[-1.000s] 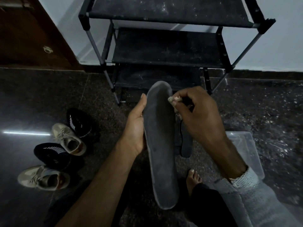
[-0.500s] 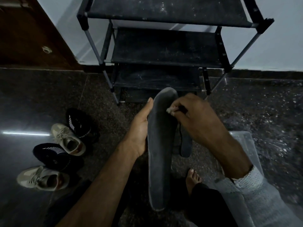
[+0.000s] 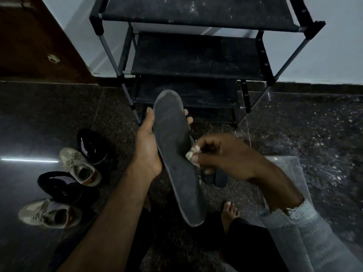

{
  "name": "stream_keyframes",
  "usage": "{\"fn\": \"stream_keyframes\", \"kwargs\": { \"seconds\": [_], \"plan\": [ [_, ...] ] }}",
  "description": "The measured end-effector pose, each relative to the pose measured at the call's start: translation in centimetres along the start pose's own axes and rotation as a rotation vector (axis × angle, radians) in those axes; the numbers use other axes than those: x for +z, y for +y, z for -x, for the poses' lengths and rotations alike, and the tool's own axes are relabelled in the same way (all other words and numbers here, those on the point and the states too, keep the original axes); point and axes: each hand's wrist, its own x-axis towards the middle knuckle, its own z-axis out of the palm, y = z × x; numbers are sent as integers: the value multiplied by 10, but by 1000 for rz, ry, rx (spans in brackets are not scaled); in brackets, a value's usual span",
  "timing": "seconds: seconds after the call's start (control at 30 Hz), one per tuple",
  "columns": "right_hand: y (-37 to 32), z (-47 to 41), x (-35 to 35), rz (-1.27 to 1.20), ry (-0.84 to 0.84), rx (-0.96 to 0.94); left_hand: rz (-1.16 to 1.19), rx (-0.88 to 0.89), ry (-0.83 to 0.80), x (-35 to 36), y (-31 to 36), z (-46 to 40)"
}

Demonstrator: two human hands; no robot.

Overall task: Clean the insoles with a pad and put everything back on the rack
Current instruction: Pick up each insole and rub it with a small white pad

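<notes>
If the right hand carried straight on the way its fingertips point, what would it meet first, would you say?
The right hand points leftward, pinching the pad against the grey insole. The insole is first in line; behind it, probably, the left hand.

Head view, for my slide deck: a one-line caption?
Left hand holds a long grey foam insole while right hand rubs it with a small white pad.

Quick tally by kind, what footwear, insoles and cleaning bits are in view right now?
Black shoes: 2
Beige sneakers: 2
Grey insole in the left hand's grip: 1
Dark insoles on the floor, partly hidden: 2
White pad pinched by the right hand: 1
Clear plastic container: 1
Shoe rack: 1
Total: 10
</notes>
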Motion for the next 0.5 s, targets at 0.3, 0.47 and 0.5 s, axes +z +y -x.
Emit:
{"fn": "stream_keyframes", "kwargs": {
  "seconds": [0.3,0.47,0.5],
  "plan": [
    [9,-10,6,-2,161,-83,-93,12,-22,-3,-4,-4],
    [21,-21,-2,-64,367,-106,-412,24,21,-4,-15,-6],
    [22,-23,-5,-74,394,-109,-473,55,39,-6,-17,-6]
  ]
}}
